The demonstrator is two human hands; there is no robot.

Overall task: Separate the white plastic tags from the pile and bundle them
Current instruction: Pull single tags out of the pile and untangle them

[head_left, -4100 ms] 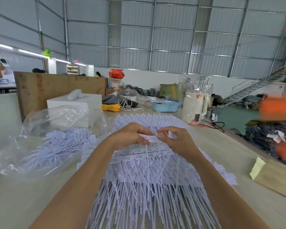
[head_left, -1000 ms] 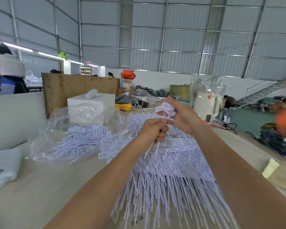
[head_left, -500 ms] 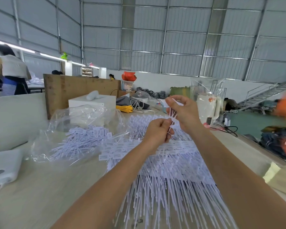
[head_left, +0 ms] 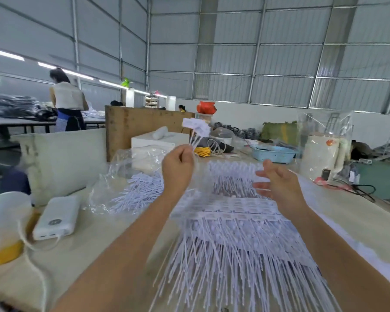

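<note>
Hands have parted since half a second ago: the left hand [head_left: 178, 164] now alone grips a small bundle of white plastic tags [head_left: 196, 129] by the stems, heads fanned above its fist, while the right hand [head_left: 277, 182] has let go and hovers with fingers spread. Below and between both hands lies the big pile of white plastic tags [head_left: 234, 233] on the pale table [head_left: 122, 230]. Left of the left hand sits a clear plastic bag of tags [head_left: 133, 188]; farther left, a white power bank [head_left: 56, 217]. Grey corrugated warehouse walls [head_left: 279, 64] rise behind.
</note>
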